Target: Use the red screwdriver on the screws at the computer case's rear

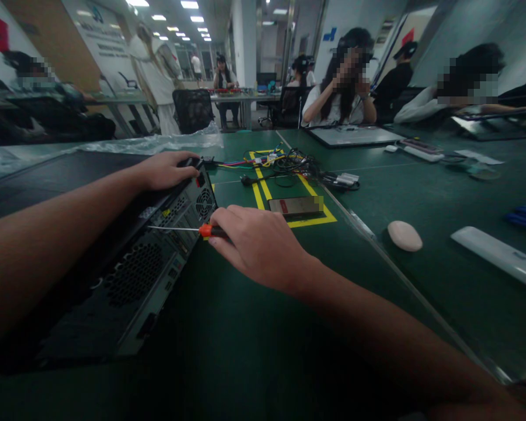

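Note:
A black computer case [135, 275] lies on the green table at the left, its rear panel with vents and ports turned toward the right. My left hand [170, 169] rests on the far top edge of the case, fingers bent over the corner near the power supply fan grille. In my right hand [258, 245] is a screwdriver [206, 230] with an orange and black handle, held level. Its thin shaft points left, and the tip is at the upper edge of the rear panel. Whether the tip touches a screw cannot be made out.
Beyond my right hand, a flat brown box [296, 206] lies inside yellow tape [311, 222], with tangled cables [298, 164] behind. A pale mouse [404, 235] and a white bar-shaped object [499, 254] lie right. Clear plastic wrap [193, 137] lies behind the case. People sit beyond.

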Tool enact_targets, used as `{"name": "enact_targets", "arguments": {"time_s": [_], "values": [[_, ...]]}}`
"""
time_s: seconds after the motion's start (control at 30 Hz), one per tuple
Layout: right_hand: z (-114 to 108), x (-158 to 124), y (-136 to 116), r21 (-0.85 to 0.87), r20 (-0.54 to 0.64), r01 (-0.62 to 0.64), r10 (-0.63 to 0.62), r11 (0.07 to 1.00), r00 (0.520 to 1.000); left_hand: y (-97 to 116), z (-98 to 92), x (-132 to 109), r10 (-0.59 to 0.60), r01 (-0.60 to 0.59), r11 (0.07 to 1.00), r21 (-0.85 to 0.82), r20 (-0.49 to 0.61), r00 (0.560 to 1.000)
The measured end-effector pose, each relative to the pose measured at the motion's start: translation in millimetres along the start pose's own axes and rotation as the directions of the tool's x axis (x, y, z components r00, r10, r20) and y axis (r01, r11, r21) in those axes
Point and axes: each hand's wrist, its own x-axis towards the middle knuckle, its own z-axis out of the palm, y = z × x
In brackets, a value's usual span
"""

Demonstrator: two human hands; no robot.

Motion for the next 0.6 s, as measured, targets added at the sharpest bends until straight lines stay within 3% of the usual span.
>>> {"name": "enact_targets", "arguments": {"time_s": [0.6], "values": [[8.0, -4.8, -11.2, -0.107, -0.048, -0.003, -0.003, 0.994, 0.999, 9.3, -4.4, -5.3, -0.011, 0.01, 0.999, 0.031, 0.046, 0.999]]}}
